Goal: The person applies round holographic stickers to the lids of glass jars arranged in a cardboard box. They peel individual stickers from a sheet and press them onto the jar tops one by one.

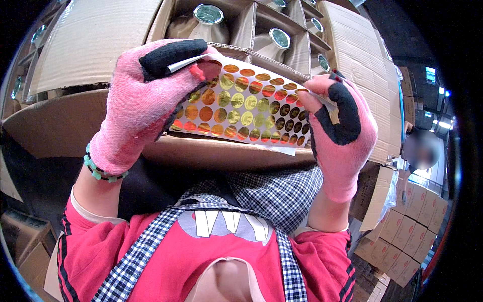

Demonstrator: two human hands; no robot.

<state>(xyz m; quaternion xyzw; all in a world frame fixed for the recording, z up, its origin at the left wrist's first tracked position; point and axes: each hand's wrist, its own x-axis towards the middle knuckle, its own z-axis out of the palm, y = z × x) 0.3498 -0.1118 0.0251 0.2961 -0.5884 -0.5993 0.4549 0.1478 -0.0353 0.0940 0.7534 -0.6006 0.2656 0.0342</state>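
Note:
My left hand (146, 93) wears a pink glove with black patches, and its thumb and fingers pinch the left end of a sticker sheet (241, 103). Rows of shiny gold and orange oval stickers cover this white sheet. At the sheet's right end, my right hand (344, 118) grips it too, in a matching glove with bare fingertips. A strip of white backing curls up beside my left thumb. Just beyond the sheet stands an open cardboard carton (241, 48) with dividers. Inside it, glass vessels with round rims, such as the glass jar (209, 15), sit one per compartment.
Carton flaps spread wide at the left (95, 43) and right (359, 75). Stacked brown boxes (407, 231) stand on the floor at the lower right. Another person (422, 151) is at the far right. More glass rims show at the left edge.

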